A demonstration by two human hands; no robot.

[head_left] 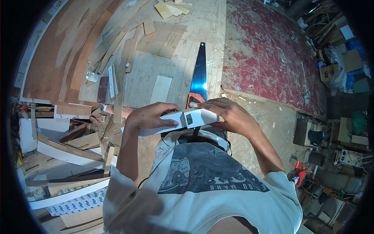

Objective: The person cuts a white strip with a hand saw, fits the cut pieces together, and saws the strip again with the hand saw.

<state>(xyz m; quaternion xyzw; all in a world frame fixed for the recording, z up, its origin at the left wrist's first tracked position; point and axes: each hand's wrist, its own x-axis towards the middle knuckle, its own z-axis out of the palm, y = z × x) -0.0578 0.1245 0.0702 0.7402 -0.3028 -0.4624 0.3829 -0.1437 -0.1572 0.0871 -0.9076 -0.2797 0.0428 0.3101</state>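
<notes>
Our left hand point(151, 116) is closed on a long white-faced wooden strip point(178, 117), thumb flat against it; our right hand point(230, 113) grips a short white block with a dark square notch point(201, 117). Their ends meet before our waist; we cannot tell whether they are joined. We do best pressing evenly, faces flush, fingers off the seam. Beyond lies an orange-handled steel handsaw point(200, 80).

Worn red surface point(269, 58), cardboard box point(328, 73)
</notes>
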